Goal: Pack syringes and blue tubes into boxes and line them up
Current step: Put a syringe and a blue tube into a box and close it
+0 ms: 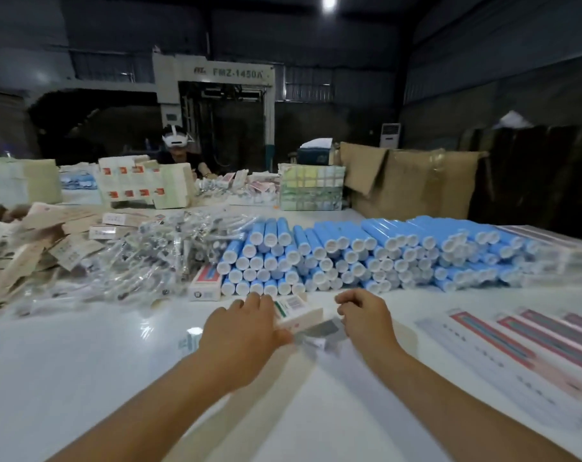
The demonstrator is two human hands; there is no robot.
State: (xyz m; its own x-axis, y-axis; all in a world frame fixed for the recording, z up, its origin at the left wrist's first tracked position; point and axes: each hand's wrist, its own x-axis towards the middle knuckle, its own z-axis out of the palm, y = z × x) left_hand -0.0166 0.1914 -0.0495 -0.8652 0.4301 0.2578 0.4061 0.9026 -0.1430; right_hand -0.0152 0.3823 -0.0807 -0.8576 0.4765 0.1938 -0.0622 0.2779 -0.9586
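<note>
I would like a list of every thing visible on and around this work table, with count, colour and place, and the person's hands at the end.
blue tubes: many, blue with white caps, stacked mid-table.
bagged syringes: a heap, clear wrap, left of the tubes.
flat cartons: a pile, beige, far left.
small box: one, white and red, before the tubes.
held box: one, white with green, table centre.
lined-up boxes: several, pink-striped, right.
cardboard: brown, behind the table, right.
second person: one, far side, wearing a headset.
table: one, white.
left hand: grips the held box.
right hand: fingers curled, at the box's right end; grip unclear.
</note>
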